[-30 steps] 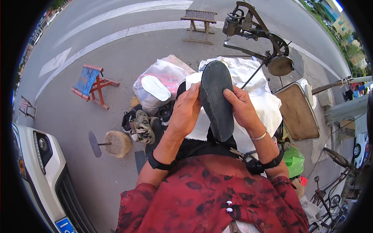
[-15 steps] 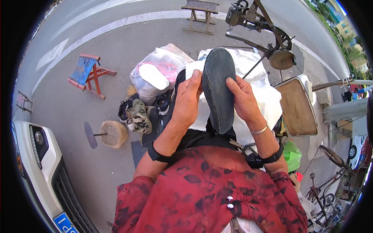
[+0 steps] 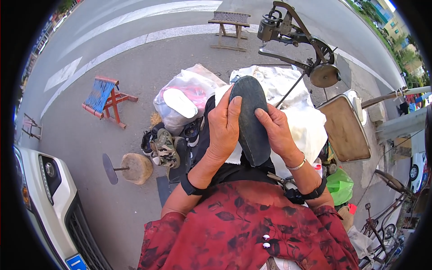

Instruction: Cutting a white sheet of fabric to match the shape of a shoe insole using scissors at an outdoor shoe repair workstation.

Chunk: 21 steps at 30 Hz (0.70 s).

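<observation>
A dark grey shoe sole (image 3: 252, 121) is held up in front of me, its wide end away from me. My left hand (image 3: 225, 126) grips its left edge, thumb on the face and fingers behind. From the right, my right hand (image 3: 276, 128) pinches the other edge, its thumb pressed on the face. The fingers behind the sole are mostly hidden. Under it a white cloth (image 3: 303, 128) lies over my lap. To the left, a white insole (image 3: 180, 102) rests on a plastic bag (image 3: 168, 90), near a camouflage shoe (image 3: 165, 150).
A hand-cranked sewing machine (image 3: 301, 45) stands at the far right beside a brown tray (image 3: 346, 128). Leftward are a red folding stool (image 3: 108, 101), a stone block with a metal shoe anvil (image 3: 135, 168) and a parked white car (image 3: 49, 198). Another stool (image 3: 228, 29) stands beyond.
The view has shifted, so the surroundings sit slightly lower. My left fingers have moved up along the sole's edge toward its wide end; both hands still hold it.
</observation>
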Each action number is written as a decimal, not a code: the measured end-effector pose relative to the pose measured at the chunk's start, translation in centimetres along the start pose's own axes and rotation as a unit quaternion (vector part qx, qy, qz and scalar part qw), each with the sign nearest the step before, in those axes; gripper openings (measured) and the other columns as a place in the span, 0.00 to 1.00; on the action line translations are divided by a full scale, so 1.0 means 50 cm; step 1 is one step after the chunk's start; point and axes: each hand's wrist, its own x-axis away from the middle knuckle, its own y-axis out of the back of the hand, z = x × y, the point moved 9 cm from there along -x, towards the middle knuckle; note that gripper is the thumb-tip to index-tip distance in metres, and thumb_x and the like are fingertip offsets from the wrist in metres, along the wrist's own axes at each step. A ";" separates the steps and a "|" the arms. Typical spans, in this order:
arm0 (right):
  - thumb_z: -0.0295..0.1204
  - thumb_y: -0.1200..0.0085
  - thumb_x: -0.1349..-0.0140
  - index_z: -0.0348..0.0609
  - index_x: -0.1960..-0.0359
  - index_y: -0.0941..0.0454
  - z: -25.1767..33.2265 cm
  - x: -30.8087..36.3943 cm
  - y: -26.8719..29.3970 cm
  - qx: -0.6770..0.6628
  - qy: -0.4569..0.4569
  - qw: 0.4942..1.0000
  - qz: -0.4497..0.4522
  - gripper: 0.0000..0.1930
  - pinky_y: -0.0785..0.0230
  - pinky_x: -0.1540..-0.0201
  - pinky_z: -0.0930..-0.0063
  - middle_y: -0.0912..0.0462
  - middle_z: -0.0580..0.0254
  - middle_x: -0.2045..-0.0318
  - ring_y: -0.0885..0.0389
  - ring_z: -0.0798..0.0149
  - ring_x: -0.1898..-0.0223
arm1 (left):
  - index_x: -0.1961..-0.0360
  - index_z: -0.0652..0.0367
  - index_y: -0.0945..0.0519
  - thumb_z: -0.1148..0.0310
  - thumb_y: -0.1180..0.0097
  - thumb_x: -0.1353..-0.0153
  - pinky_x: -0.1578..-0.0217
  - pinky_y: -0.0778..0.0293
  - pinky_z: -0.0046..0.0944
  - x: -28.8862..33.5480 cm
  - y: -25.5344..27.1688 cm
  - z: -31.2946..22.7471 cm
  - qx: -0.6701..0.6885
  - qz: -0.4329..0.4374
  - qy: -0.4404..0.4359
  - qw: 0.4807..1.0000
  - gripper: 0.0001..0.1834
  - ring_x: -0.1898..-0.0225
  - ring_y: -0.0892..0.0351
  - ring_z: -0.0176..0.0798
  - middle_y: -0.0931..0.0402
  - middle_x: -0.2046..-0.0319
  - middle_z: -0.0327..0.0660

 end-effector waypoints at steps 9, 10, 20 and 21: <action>0.35 0.52 0.32 0.34 0.53 0.24 0.012 0.002 -0.003 0.006 0.015 1.000 0.000 0.15 0.31 0.66 0.84 0.20 0.71 0.69 0.28 0.81 0.69 | 0.50 0.68 0.25 0.64 0.49 0.34 0.64 0.28 0.31 -0.016 -0.006 0.000 0.067 0.053 0.028 0.996 0.19 0.66 0.25 0.27 0.20 0.67 0.38; 0.35 0.52 0.32 0.34 0.53 0.24 0.016 0.004 -0.008 0.031 0.021 0.999 0.008 0.15 0.32 0.66 0.84 0.20 0.71 0.69 0.28 0.81 0.69 | 0.51 0.67 0.24 0.63 0.48 0.34 0.63 0.28 0.30 -0.022 -0.004 0.000 0.107 0.040 0.034 0.993 0.18 0.65 0.25 0.27 0.20 0.66 0.37; 0.35 0.51 0.32 0.34 0.56 0.24 0.024 0.013 -0.014 0.087 0.031 0.995 0.026 0.14 0.33 0.68 0.84 0.22 0.71 0.72 0.30 0.81 0.71 | 0.56 0.68 0.23 0.61 0.48 0.34 0.58 0.23 0.34 -0.016 -0.028 0.017 0.238 0.080 0.127 0.959 0.18 0.61 0.19 0.37 0.19 0.61 0.48; 0.35 0.51 0.32 0.34 0.56 0.24 0.024 0.012 -0.012 0.085 0.031 0.996 0.024 0.14 0.33 0.68 0.84 0.22 0.71 0.72 0.30 0.81 0.71 | 0.56 0.68 0.23 0.61 0.48 0.34 0.58 0.23 0.35 -0.014 -0.027 0.019 0.264 0.071 0.142 0.951 0.17 0.60 0.19 0.38 0.19 0.61 0.49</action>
